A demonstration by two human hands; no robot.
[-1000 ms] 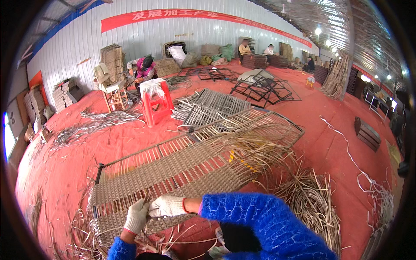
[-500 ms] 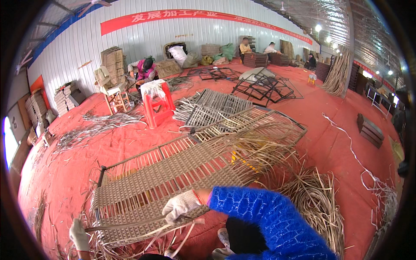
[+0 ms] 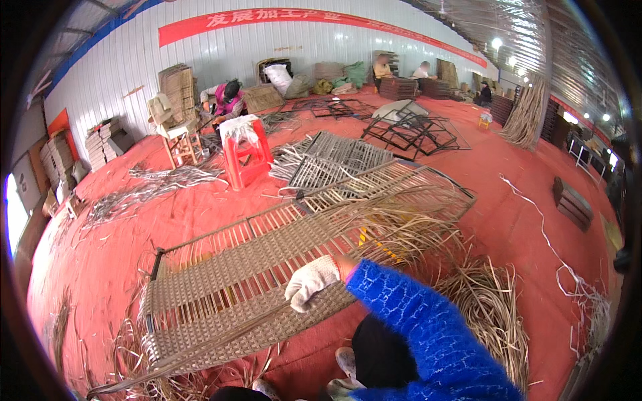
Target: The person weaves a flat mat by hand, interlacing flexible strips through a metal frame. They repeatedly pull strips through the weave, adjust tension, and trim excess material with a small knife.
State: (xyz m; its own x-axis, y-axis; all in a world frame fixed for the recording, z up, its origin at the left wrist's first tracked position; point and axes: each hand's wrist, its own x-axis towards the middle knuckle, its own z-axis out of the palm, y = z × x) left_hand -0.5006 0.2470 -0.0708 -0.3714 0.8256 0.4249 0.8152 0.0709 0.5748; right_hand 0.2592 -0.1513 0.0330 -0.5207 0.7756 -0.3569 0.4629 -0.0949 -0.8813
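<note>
A long woven rattan panel on a dark metal frame lies on the red floor in front of me. My right hand, in a white glove with a fuzzy blue sleeve, rests on the panel's near edge. It is closed on a bundle of rattan strands that runs down-left from the glove along the panel's near edge. The far half of the panel is bare slats, only partly woven. My left hand is out of the picture.
Loose rattan strands pile up at the right, more at lower left. A red plastic stool and stacked woven frames stand behind the panel, with black metal frames beyond. A person sits near the back wall.
My left hand left the panel beside my right hand, swung down to the lower left and went out of view. The strand bundle now stretches that way. My right hand stayed on the panel.
</note>
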